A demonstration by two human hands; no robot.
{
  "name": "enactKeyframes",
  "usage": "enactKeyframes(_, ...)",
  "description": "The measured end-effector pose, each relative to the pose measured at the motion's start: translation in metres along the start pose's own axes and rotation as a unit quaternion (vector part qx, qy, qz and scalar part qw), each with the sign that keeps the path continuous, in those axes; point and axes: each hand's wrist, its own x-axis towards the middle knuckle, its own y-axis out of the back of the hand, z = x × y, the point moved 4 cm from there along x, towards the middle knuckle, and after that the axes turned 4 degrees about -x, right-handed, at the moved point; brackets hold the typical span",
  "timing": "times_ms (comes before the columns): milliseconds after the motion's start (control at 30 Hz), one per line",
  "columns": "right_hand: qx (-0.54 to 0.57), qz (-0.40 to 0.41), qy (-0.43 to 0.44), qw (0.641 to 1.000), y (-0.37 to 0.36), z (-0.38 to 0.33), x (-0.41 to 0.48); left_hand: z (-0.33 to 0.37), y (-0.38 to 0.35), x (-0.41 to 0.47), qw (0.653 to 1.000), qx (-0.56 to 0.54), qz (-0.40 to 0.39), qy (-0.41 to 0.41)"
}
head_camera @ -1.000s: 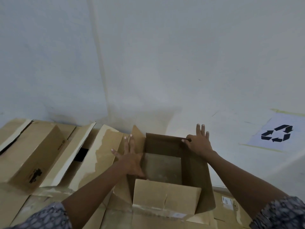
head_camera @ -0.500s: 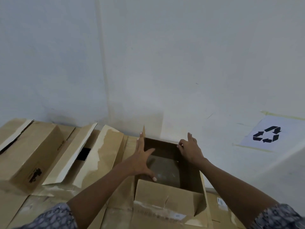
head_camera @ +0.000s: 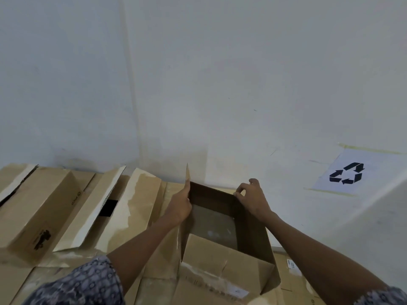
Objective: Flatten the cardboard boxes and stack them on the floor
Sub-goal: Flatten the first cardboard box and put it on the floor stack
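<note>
Head view, the only one.

- Open box (head_camera: 220, 260) stands upright on flat cardboard (head_camera: 158, 289) spread over the floor, close to the wall (head_camera: 220, 84). Top flaps are open, the near flap folded outward toward the person, and the inside is dark.
- Left hand (head_camera: 179, 208): fingers straight, laid flat against the outside of the box's left wall near its far corner, with one finger running up along the raised flap edge. It presses rather than grips. Thumb position cannot be told.
- Right hand (head_camera: 253, 199): fingers curled over the rim at the far right corner, pinching the wall edge there.
- Collapsed boxes (head_camera: 37, 208) lie in a row to the left, just beside the open one, some with torn white edges.
- Recycling sign (head_camera: 346, 173) is taped to the right, well apart.

Judgement: the step in hand is collapsing this box, which holds its full shape, so nothing is done on it yet. The next move calls for pushing opposite corners toward each other so the walls shear flat. The bottom may first need freeing if it is closed, which is not clear from here. Then lay it on the pile.
</note>
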Motion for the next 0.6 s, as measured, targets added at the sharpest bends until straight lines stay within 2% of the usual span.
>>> enactKeyframes(133, 0.031, 0.016, -0.018, 0.999, 0.009, 0.007, -0.003, 0.003, 0.002, 0.017, 1.000, -0.015, -0.009, -0.005)
enactKeyframes(300, 0.045, -0.022, 0.003, 0.999, 0.012, 0.005, -0.010, 0.019, -0.018, 0.036, 0.998, -0.055, -0.032, 0.019)
enactKeyframes(433, 0.078, -0.052, 0.021, 0.995, -0.001, -0.018, -0.019, 0.034, -0.030, 0.047, 0.989, -0.142, 0.002, 0.044)
enactKeyframes(600, 0.133, -0.089, 0.002, 0.987, -0.018, -0.047, -0.028, 0.032, -0.041, 0.057, 0.960, -0.260, -0.013, 0.106)
